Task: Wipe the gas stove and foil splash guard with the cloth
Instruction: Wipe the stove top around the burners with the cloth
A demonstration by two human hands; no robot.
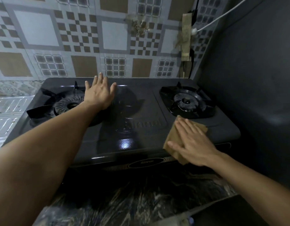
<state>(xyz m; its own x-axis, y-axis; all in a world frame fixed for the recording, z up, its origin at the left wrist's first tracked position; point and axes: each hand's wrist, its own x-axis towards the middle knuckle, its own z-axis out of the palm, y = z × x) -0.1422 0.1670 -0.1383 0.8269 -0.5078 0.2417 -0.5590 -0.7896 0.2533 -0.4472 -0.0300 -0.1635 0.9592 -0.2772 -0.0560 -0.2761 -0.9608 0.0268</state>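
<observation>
My right hand (192,144) presses the cloth (172,144) flat, fingers spread, at the stove's (141,128) front right corner; my left hand (100,93) braces open. Stove-wiping step; next, I'd sweep leftward.

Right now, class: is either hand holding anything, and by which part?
Neither grips anything. The right hand presses flat, fingers straight, on the middle of the brown cloth; the left hand rests open on the gas stove.
</observation>
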